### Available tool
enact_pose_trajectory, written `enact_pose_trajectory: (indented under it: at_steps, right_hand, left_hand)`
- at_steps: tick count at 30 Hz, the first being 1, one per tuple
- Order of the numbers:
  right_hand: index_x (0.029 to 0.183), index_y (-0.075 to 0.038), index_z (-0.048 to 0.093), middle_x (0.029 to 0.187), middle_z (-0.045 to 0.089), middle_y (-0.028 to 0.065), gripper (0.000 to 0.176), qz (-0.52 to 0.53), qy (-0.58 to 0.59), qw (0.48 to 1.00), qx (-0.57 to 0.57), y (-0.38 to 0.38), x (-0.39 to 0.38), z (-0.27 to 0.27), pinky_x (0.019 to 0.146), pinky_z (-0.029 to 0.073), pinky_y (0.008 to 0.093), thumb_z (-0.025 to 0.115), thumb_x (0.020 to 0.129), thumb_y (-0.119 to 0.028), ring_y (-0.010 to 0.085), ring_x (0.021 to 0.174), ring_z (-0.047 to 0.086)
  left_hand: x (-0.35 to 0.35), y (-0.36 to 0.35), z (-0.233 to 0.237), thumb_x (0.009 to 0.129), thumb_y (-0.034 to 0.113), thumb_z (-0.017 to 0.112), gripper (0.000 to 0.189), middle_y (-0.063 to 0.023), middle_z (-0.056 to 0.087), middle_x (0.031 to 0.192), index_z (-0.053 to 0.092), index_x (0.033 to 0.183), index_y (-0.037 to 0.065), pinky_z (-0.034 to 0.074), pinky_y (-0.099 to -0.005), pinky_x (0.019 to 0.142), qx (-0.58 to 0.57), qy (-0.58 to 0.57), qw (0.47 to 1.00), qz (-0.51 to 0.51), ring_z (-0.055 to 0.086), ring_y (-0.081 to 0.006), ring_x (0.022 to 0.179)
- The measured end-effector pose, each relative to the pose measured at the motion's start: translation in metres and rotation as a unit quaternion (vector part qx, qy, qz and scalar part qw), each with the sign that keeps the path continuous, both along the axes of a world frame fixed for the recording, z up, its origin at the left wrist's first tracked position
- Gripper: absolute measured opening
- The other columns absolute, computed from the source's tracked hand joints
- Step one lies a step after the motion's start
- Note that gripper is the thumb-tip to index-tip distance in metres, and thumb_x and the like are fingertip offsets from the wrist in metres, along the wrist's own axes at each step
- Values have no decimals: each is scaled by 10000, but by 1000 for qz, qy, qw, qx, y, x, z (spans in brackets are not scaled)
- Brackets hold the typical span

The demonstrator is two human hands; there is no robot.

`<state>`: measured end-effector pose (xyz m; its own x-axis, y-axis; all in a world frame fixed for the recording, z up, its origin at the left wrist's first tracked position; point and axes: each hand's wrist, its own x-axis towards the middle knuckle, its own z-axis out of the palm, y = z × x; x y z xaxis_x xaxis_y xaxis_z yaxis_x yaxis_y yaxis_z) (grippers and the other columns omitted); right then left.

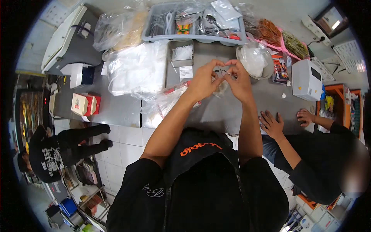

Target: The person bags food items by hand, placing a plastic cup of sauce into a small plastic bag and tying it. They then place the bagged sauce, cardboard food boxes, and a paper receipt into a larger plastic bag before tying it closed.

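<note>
Over the grey metal table, my left hand (203, 80) and my right hand (239, 80) come together, thumbs and fingertips nearly meeting. Both are closed on a small piece of clear plastic (221, 89), part of which hangs below the fingers. Its exact kind I cannot make out. Just left of my left forearm lies a crumpled clear bag with red print (172, 101). Beyond my left hand stands a square container of thin white sticks (182, 54), with a small white printed card (186, 72) in front. A round tub holding clear plastic bags (256, 62) is close to my right hand.
A grey-blue divided tray of utensils (195, 38) stands at the back. Stacked clear bags (141, 69) lie left, beyond a red and white box (85, 104). A white device (307, 80) sits right. A co-worker's hands (272, 124) rest on the right edge; another person (58, 150) stands left.
</note>
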<state>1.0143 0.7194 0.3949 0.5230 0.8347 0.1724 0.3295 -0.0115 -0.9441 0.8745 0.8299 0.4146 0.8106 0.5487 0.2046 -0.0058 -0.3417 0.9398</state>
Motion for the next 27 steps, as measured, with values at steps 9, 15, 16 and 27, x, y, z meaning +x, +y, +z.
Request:
enact_pose_trajectory:
  at_steps: [9, 15, 16, 27]
  right_hand:
    - [1156, -73, 452, 784, 595, 5, 376, 117, -64, 986, -97, 0, -4, 30, 768, 448, 271, 615, 841, 50, 77, 777, 568]
    - [1173, -53, 457, 794, 634, 52, 333, 125, -61, 988, -64, 0, -14, 58, 664, 451, 307, 622, 890, 9, 140, 747, 584]
    - [1177, -45, 452, 813, 635, 62, 322, 128, -66, 988, -51, 0, -17, 66, 675, 453, 302, 610, 904, 18, 141, 764, 585]
    - [1194, -6, 463, 992, 608, 126, 321, 243, -62, 967, 39, 1, -65, 121, 803, 530, 320, 609, 919, 71, 173, 910, 655]
  left_hand:
    - [-15, 11, -17, 838, 62, 771, 241, -21, 698, 836, 707, 1070, 48, 469, -275, 706, -75, 77, 993, -41, 604, -88, 772]
    - [-26, 10, 5, 886, 100, 717, 166, -39, 670, 931, 691, 1036, 34, 465, -299, 747, 27, -22, 999, 4, 584, -99, 839]
    - [-28, 8, 10, 897, 95, 704, 149, -39, 666, 955, 685, 1029, 29, 467, -300, 758, 15, -44, 999, 11, 581, -101, 849]
    - [-101, -1, 86, 941, 26, 662, 289, 3, 592, 968, 526, 1195, 47, 432, -229, 787, -123, -12, 991, -42, 534, -50, 820]
